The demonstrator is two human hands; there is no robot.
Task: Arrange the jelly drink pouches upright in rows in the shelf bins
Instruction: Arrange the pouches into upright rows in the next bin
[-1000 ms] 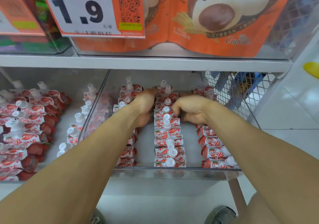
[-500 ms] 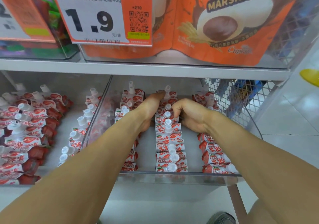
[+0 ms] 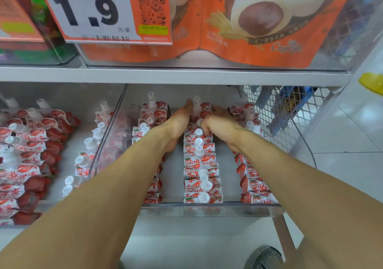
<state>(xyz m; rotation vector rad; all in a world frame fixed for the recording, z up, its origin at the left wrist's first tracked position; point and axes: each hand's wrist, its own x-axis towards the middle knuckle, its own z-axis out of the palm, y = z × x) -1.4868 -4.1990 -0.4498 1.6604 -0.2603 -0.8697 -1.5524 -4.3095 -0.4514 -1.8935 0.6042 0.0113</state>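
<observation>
Red-and-white strawberry jelly drink pouches with white caps stand in three rows inside a clear bin (image 3: 207,209) on the lower shelf. My left hand (image 3: 178,123) lies with straight fingers along the left side of the middle row (image 3: 200,165), fingertips touching the rearmost pouches. My right hand (image 3: 220,128) has its fingers curled round a pouch near the back of that row, beside a white cap (image 3: 199,132). My left arm partly hides the left row (image 3: 152,116). The right row (image 3: 253,187) runs under my right forearm.
A second clear bin at the left holds pouches lying flat (image 3: 31,154) and one upright row (image 3: 89,144). Above, a shelf (image 3: 186,74) carries orange marshmallow bags and a 1.9 price tag (image 3: 91,9). A wire mesh panel (image 3: 277,111) closes the right side.
Both hands have slid a little further back along the middle row. My left fingers have stretched out straight toward the rear pouches. My right hand stays curled.
</observation>
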